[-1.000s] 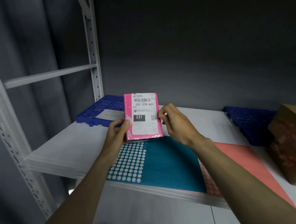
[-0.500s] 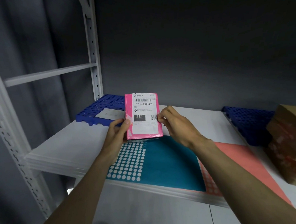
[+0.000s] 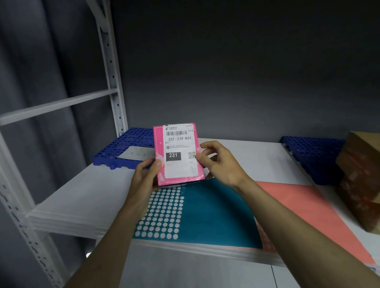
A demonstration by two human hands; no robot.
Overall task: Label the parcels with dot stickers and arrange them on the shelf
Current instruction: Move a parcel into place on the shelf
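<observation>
A pink parcel (image 3: 178, 154) is held upright above the shelf (image 3: 81, 195), over the teal sticker sheet (image 3: 211, 209); its 9 o'clock edge is gripped by the left hand (image 3: 145, 177), its 3 o'clock edge pinched by the right hand (image 3: 219, 162).

Blue perforated mats (image 3: 127, 145) (image 3: 314, 156) lie at the back before a dark grey curtain (image 3: 246, 62).

We look from our head, forward and down, close over the white shelf (image 3: 81, 195); the pink parcel (image 3: 177, 153) sits centre-frame between our fingers (image 3: 157, 164), facing us.
</observation>
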